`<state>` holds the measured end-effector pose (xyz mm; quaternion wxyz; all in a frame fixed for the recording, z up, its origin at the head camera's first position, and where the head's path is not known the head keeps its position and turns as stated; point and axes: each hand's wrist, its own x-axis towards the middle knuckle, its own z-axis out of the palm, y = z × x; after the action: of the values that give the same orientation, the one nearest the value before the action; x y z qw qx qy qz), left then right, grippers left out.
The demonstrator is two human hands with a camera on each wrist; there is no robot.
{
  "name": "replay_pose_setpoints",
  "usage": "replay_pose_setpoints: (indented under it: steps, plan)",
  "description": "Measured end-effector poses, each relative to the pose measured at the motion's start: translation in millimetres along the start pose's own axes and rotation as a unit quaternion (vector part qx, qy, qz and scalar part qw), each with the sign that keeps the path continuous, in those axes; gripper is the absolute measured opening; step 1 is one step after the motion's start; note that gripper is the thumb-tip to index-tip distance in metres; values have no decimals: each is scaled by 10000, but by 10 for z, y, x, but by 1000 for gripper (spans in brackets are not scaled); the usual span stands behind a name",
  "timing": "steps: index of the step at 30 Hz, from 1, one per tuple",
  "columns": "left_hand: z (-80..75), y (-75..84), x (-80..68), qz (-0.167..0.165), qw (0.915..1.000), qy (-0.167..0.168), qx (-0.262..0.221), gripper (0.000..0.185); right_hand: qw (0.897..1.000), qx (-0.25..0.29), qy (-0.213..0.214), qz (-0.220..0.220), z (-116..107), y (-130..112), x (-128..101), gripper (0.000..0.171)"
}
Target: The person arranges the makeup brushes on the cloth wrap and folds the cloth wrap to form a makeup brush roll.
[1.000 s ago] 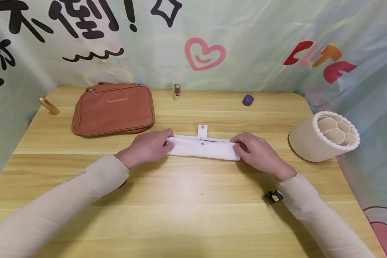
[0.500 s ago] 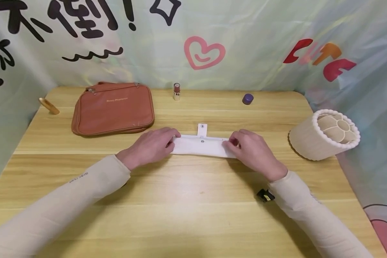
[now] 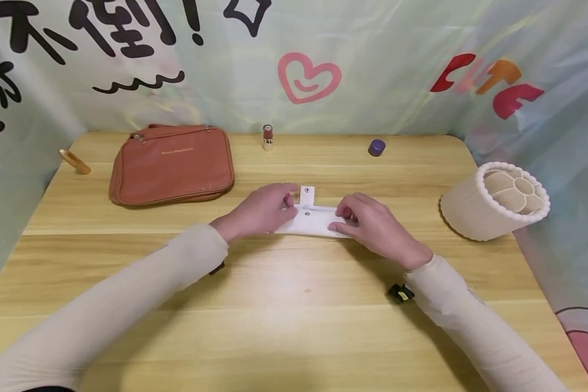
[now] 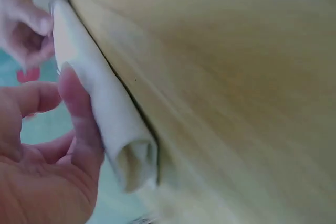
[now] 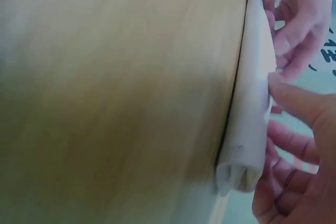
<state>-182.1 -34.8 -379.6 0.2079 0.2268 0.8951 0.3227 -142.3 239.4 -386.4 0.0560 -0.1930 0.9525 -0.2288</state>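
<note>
Between both hands, white roll, pinched

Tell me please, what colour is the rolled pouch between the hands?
White, seen best in the head view: rolled pouch.

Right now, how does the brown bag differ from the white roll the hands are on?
The brown bag is wide and flat; the white roll is narrow and rolled up. The bag is zipped, the roll has a snap tab. The bag lies untouched at the back left, while the left hand and right hand hold the roll. Both lie on the table.
</note>
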Motion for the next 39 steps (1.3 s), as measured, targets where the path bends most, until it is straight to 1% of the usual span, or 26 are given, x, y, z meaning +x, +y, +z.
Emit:
replay_pose_setpoints:
  steps: [1,2,3,5,6,8,10,11,16,21,25,28,35,39]
  plan:
    - [-4,-1,54,-146,9991,-54,-400,58,10000,34,-47,-74,3,14,3,38]
    - [-9,-6,102,-316,9963,-100,-796,59,9998,54,-89,-141,5,28,5,42]
    - [-14,-11,144,-518,9918,-144,-1158,59,9996,49,-127,-236,6,43,9,46]
    - [-18,-22,220,-788,9819,-186,-1711,55,9990,30,-201,-396,9,76,9,55]
    - [-18,-25,252,-885,9770,-202,-1928,52,9987,20,-225,-454,9,90,7,58]
    - [-10,-27,304,-1001,9685,-203,-2272,44,9983,-3,-253,-526,11,113,2,59]
    - [2,-32,330,-1021,9635,-186,-2468,35,9981,-25,-272,-556,12,124,-6,57]
    - [8,-36,331,-1007,9623,-173,-2519,32,9980,-27,-288,-565,12,122,-7,56]
    - [15,-102,273,-778,9619,-189,-2613,28,9976,-79,-345,-590,-7,102,4,54]
    - [11,-149,224,-641,9664,-324,-2468,26,9977,-102,-375,-555,-16,96,6,53]
    - [28,-137,226,-473,9701,-493,-2330,24,9980,-79,-362,-509,-7,105,-15,52]
    - [40,-125,235,-370,9730,-544,-2212,22,9982,-63,-359,-468,-3,116,-28,52]
    - [62,-93,244,-357,9792,-528,-1924,21,9982,-33,-362,-477,-6,123,-14,51]
    - [54,-84,244,-374,9801,-567,-1865,21,9981,-8,-375,-482,-10,118,0,50]
